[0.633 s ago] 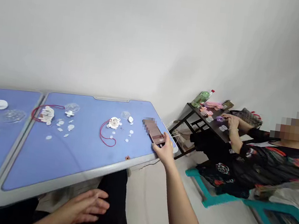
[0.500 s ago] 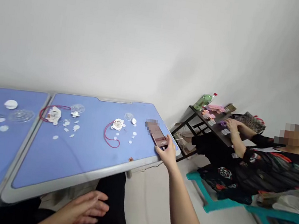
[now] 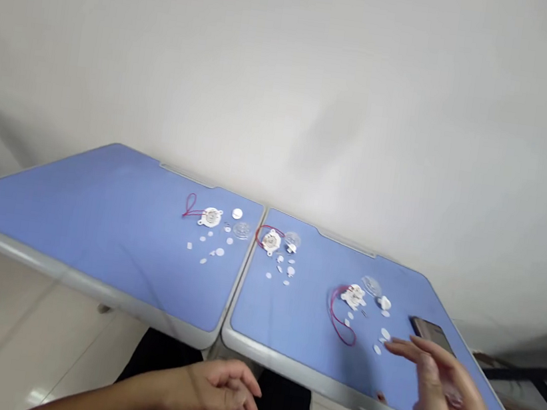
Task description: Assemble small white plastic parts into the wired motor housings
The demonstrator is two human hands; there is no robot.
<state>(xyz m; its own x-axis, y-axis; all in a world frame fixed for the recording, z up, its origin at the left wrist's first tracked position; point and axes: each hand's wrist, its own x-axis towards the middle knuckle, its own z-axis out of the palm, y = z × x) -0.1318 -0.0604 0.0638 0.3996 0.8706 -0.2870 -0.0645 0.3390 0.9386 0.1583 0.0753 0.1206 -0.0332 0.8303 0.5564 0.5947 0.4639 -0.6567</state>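
My left hand (image 3: 213, 389) hangs over my lap in front of the table edge, fingers loosely bent and apart, with nothing seen in it. Above the right end of the table is my right hand (image 3: 451, 406), slightly blurred, its fingers stretched forward and the thumb apart. It appears to hold nothing. Just behind its fingers lies a dark phone (image 3: 430, 333), partly covered by the hand. Left of the fingers are small white discs (image 3: 385, 334), a white round part (image 3: 354, 297) with a red cord loop (image 3: 334, 317), a white knob (image 3: 384, 303) and a clear plastic disc (image 3: 372, 286).
Two blue tabletops meet at a seam (image 3: 239, 274). Similar sets lie either side of it: a white part with red cord (image 3: 210, 217) and another white part (image 3: 271, 242), with small discs around. A white wall (image 3: 269, 83) stands behind; a dark frame (image 3: 533, 375) is at right.
The view has swung left, bringing the left tabletop into sight and the other person out of it. My right hand has let go of the phone, which stays on the table.
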